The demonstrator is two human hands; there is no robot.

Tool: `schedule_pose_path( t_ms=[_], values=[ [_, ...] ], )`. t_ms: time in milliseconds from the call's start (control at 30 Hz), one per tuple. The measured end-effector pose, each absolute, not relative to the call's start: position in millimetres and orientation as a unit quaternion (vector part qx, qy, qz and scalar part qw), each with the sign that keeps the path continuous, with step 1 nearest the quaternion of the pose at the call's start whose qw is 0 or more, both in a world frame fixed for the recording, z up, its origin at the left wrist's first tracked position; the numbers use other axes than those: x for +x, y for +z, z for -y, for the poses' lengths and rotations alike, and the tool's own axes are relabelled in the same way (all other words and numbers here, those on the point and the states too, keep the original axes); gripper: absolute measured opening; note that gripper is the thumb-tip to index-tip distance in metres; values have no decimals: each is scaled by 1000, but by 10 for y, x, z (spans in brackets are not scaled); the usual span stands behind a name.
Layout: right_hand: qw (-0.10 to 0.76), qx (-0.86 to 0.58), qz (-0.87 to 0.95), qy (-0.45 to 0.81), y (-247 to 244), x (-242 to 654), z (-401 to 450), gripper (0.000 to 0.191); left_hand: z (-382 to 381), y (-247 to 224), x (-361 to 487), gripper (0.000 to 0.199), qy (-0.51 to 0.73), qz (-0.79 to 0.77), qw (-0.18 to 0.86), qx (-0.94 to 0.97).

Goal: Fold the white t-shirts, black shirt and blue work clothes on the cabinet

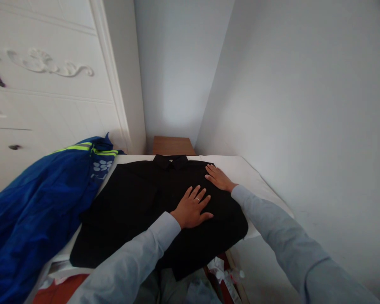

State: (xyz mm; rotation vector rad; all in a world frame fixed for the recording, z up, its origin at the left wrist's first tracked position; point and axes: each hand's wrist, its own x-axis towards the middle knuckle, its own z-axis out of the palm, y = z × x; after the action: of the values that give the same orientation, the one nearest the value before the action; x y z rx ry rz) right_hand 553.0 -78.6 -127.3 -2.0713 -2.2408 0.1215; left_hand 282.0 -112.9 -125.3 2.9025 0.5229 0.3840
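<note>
A black collared shirt (129, 207) lies spread over a white-covered surface (240, 169), its collar at the far edge and its lower part hanging over the near edge. My left hand (191, 209), with a ring on one finger, rests flat on the middle of the shirt, fingers spread. Near the shirt's right shoulder, my right hand (219, 177) lies palm down with its fingers stretched out. Neither hand holds anything.
A blue garment (57, 181) with yellow-green stripes is heaped at the left. Behind stands a brown wooden piece (172, 145). A white cabinet (50, 101) rises at the left, a grey wall (288, 105) at the right. White crumpled material (218, 268) shows below the near edge.
</note>
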Motion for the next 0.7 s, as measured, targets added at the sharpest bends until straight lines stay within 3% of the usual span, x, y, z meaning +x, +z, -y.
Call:
schedule_pose_path(
  t_ms=[333,467,700],
  values=[
    [50,-691,720,25,-1127,5383,905,68,1214,-1302,2770,74,156,-242,86,954],
    [84,-622,778,10,-1056,5285,1283,65,1209,-1312,2777,74,155,-243,87,954],
    [45,-597,799,60,-1186,5256,2030,64,1218,-1311,2780,71,158,-244,86,953]
  ],
)
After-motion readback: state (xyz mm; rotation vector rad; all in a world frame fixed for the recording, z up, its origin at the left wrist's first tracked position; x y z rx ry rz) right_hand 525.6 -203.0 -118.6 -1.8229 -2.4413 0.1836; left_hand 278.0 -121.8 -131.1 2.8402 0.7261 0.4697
